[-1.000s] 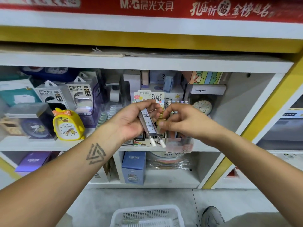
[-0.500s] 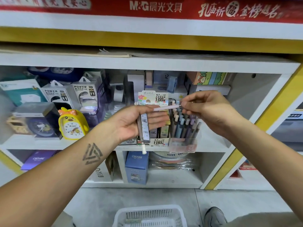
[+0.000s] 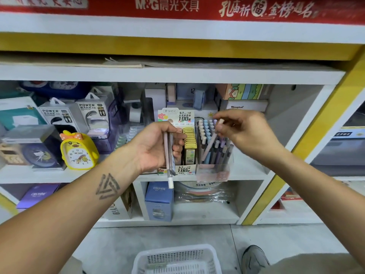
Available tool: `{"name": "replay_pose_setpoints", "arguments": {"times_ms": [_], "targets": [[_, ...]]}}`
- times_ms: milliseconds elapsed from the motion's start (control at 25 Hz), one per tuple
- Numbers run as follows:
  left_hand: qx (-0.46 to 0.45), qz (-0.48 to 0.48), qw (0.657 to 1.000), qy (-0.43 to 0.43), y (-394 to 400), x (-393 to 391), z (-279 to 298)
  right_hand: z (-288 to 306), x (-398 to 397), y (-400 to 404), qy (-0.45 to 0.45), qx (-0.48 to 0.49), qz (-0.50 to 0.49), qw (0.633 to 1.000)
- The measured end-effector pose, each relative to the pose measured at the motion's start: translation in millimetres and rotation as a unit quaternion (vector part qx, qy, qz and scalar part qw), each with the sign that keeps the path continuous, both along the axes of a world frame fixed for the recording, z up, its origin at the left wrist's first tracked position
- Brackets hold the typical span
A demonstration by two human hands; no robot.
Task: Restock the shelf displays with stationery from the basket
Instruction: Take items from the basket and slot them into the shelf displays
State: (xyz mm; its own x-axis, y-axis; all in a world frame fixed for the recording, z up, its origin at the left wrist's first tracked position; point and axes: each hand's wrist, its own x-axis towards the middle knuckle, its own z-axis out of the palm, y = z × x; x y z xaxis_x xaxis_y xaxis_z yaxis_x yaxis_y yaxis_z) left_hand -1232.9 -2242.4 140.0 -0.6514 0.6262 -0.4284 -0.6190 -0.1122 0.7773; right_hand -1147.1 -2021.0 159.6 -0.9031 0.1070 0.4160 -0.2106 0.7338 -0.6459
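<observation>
The right hand (image 3: 245,133) pinches a pink pen (image 3: 211,143), its lower end down among the pastel pens in the clear holder (image 3: 213,171) just below the grip. The left hand (image 3: 158,147) grasps two more pens (image 3: 168,161) upright — a white basket (image 3: 177,260) sits on the floor far beneath.

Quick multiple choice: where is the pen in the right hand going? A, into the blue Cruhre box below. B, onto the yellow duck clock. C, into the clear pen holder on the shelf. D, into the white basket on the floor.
C: the right hand pinches a pink pen by its top, its lower end already among the pastel pens in the clear pen holder.
</observation>
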Motion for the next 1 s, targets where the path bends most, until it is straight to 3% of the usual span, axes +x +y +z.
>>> {"name": "replay_pose_setpoints", "arguments": {"times_ms": [240, 440, 840, 1000], "targets": [[0.014, 0.054, 0.998, 0.0, -1.4, -2.6, -1.1, -15.5, -1.2, -13.6, -0.03, 0.108, 0.07, 0.991], [0.019, 0.077, 0.997, 0.012, -3.0, -0.9, 1.8, -13.4, -1.5, -10.0, -0.023, 0.157, 0.068, 0.985], [0.043, 0.122, 0.992, 0.003, -2.3, -2.5, 1.0, -19.5, -4.2, -17.0, -0.051, 0.087, 0.087, 0.991], [0.057, 0.138, 0.989, 0.005, -1.4, -2.4, 1.1, -22.4, -7.7, -14.6, -0.044, 0.156, 0.098, 0.982]]}}
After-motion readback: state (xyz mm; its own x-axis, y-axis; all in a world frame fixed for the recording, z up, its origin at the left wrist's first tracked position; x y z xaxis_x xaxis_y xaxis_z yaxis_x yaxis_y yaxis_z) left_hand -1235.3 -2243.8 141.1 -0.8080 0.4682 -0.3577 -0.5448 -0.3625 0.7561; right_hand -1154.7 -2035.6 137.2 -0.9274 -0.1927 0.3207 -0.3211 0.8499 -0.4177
